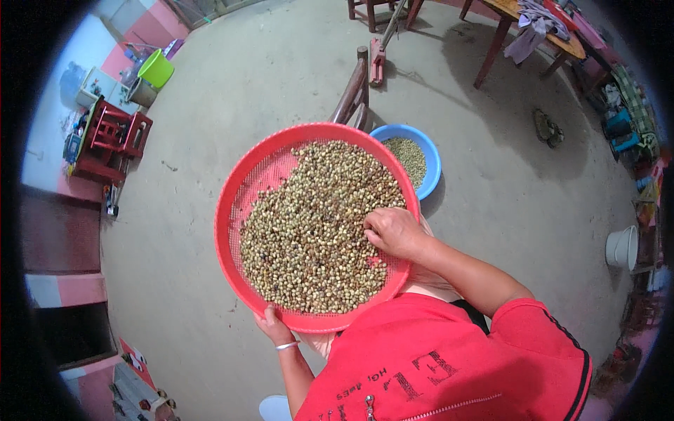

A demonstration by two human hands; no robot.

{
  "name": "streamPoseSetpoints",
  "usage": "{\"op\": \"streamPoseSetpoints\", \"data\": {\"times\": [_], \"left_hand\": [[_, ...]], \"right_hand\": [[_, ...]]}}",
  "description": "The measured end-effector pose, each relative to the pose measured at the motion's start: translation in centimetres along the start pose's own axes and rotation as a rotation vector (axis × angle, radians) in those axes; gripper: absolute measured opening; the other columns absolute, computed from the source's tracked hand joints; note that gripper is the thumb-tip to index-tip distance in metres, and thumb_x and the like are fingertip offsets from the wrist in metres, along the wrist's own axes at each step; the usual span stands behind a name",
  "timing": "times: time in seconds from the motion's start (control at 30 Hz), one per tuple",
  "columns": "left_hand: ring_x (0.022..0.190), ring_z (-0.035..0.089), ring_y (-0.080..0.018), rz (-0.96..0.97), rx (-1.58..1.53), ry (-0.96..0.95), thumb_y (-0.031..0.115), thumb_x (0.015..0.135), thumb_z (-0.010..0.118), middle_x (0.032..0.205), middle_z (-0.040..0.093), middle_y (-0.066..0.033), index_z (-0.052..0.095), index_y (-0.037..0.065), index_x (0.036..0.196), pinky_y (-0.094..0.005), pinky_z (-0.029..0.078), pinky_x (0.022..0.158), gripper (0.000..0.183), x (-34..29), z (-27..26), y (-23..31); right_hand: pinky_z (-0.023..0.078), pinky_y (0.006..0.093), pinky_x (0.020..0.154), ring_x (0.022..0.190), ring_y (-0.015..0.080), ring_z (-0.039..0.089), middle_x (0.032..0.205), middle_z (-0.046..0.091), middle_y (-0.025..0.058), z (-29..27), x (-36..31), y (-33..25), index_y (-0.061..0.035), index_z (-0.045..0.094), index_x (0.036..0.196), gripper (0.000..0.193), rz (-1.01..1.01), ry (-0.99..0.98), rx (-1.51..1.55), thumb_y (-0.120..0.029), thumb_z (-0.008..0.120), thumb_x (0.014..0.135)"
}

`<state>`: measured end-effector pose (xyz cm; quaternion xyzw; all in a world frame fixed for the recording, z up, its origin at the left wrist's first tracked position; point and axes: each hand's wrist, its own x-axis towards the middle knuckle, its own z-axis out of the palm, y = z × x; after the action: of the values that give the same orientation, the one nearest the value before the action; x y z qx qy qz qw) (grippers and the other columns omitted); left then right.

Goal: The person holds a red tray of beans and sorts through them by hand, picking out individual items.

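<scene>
A round red plastic sieve [226, 210] rests at my lap, its mesh bottom showing at the upper left. Greenish-brown beans, like unroasted coffee beans [309, 231], cover most of it, with some darker ones among them. My left hand [274, 326], with a bangle at the wrist, grips the sieve's near rim. Over the right side reaches my right hand [393, 230], its fingers curled together against the beans; whatever they pinch is hidden. Just beyond the sieve, a blue basin [434, 168] on the right holds more beans, paler and greener.
A wooden chair [353, 88] stands right behind the sieve, near a red broom or mop head [377, 64]. Farther off are a wooden table [502, 8], a red stool [112, 137], a green bucket [157, 68] and a white bucket [622, 247]. A dark object [547, 128] lies on the floor.
</scene>
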<state>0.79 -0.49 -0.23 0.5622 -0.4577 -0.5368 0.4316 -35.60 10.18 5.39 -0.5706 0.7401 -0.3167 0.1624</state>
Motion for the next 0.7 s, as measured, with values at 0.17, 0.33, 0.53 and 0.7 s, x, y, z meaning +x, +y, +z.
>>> {"op": "streamPoseSetpoints", "data": {"times": [0.17, 0.33, 0.53, 0.7], "left_hand": [[0.103, 0.059, -0.0221, 0.008, -0.020, -0.011, 0.004, 0.089, 0.052, 0.119, 0.061, -0.0119, 0.051, -0.005, 0.129, -0.0342, 0.048, 0.092, 0.041, -0.1, -0.9, -0.2], [0.105, 0.055, -0.0229, 0.152, 0.387, 0.087, 0.013, 0.097, 0.054, 0.116, 0.060, -0.0115, 0.047, -0.003, 0.134, -0.0365, 0.045, 0.095, 0.041, -1.6, 0.1, 4.9], [0.100, 0.056, -0.0220, 0.265, -0.578, -0.614, 0.023, 0.088, 0.063, 0.116, 0.059, -0.0137, 0.059, 0.003, 0.124, -0.0348, 0.045, 0.081, 0.041, -6.1, -0.2, 22.9], [0.101, 0.065, -0.0244, 0.753, -0.640, -2.126, 0.045, 0.105, 0.038, 0.115, 0.066, -0.0053, 0.062, 0.008, 0.123, -0.0458, 0.049, 0.094, 0.048, -8.0, 2.9, 36.1]], "right_hand": [[0.054, 0.0420, 0.067, 0.076, 0.0282, 0.068, 0.082, 0.067, 0.0088, -4.3, 1.7, 1.4, -0.0086, 0.065, 0.086, 0.011, 0.013, 0.275, -0.124, -0.019, 0.067, 0.085], [0.054, 0.0408, 0.067, 0.076, 0.0280, 0.068, 0.083, 0.068, 0.0081, -7.8, 2.9, 1.8, -0.0091, 0.066, 0.090, 0.012, 0.142, 0.423, -0.113, -0.020, 0.067, 0.087], [0.054, 0.0433, 0.073, 0.083, 0.0310, 0.067, 0.087, 0.067, 0.0102, -1.9, 1.1, -0.3, -0.0068, 0.065, 0.091, 0.013, -0.089, 0.083, -0.057, -0.020, 0.064, 0.088], [0.054, 0.0452, 0.072, 0.083, 0.0319, 0.067, 0.088, 0.067, 0.0119, 2.0, 3.9, -1.0, -0.0065, 0.066, 0.091, 0.014, -0.093, 0.046, 0.066, -0.019, 0.062, 0.089]]}}
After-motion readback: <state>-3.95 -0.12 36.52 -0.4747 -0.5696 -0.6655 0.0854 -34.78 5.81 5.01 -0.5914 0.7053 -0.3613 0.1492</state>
